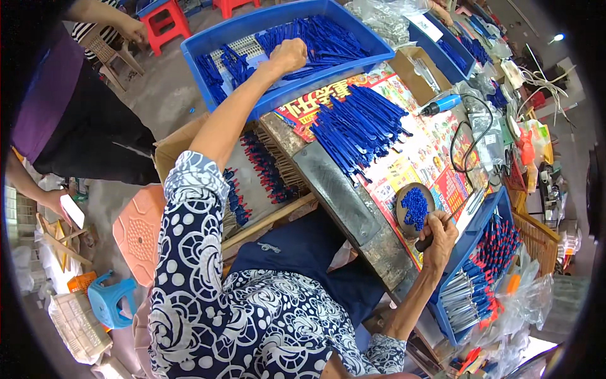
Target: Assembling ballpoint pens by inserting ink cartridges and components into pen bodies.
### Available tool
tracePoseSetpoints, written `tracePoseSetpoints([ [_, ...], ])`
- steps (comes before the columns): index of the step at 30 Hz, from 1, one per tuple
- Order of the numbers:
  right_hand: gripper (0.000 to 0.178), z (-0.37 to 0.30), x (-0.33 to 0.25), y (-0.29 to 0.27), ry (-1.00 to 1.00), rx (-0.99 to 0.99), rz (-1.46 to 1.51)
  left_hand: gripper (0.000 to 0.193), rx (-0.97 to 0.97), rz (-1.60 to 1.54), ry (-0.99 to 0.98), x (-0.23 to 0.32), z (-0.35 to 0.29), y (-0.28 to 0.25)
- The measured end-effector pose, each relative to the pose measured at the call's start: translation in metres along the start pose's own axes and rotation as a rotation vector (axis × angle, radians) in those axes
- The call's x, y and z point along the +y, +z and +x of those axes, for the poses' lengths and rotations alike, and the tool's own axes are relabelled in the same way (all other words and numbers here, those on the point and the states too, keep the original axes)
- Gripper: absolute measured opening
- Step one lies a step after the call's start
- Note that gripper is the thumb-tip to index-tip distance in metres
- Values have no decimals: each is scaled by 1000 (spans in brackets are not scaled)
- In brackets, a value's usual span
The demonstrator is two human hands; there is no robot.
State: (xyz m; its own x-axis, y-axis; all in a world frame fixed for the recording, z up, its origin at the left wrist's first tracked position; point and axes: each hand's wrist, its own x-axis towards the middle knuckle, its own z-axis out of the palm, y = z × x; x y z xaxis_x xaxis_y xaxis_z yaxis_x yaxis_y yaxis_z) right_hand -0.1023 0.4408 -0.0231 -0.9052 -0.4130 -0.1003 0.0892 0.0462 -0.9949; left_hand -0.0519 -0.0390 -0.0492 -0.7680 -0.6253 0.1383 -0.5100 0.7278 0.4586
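Sticks (328, 41), thin blue plastic in the tray (379, 47), look light, stiff; best pinched mid-shaft. Left hand (288, 55) fists some; right hand (439, 232) pinches a dark tool (424, 243).

Deep blue dominates: the left hand (288, 55) rests among royal-blue plastic strips (328, 39) in a bright blue tray (379, 47), whose bare floor beside the hand is a white grid. Between the two hands, a heap of the same blue sticks (363, 126) lies on a glossy poster (435, 151) of red and yellow with multicoloured pictures. Just above the right hand (439, 234), a brownish dish (404, 211) holds vivid blue beads (415, 207). To that hand's right, a blue bin (470, 237) carries rods tipped blue and red (495, 243). The person's sleeve (189, 208) is navy with white circles and swirls.
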Motion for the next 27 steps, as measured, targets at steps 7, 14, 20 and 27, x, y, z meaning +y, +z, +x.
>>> tracePoseSetpoints([
  [7, 8, 2, 2, -1, 35, 3, -16, 12, -16, 159, 87, 3, 4, 19],
  [14, 6, 7, 8, -1, 45, -20, 7, 16, 25, 280, 170, 16, 0, 15],
  [20, 6, 7, 8, -1, 45, -17, 48, 11, 134, 304, 117, 11, -1, 6],
  [27, 7, 2, 4, 3, 35, -2, 70, 14, 358, 0, 97, 16, -15, -16],
])
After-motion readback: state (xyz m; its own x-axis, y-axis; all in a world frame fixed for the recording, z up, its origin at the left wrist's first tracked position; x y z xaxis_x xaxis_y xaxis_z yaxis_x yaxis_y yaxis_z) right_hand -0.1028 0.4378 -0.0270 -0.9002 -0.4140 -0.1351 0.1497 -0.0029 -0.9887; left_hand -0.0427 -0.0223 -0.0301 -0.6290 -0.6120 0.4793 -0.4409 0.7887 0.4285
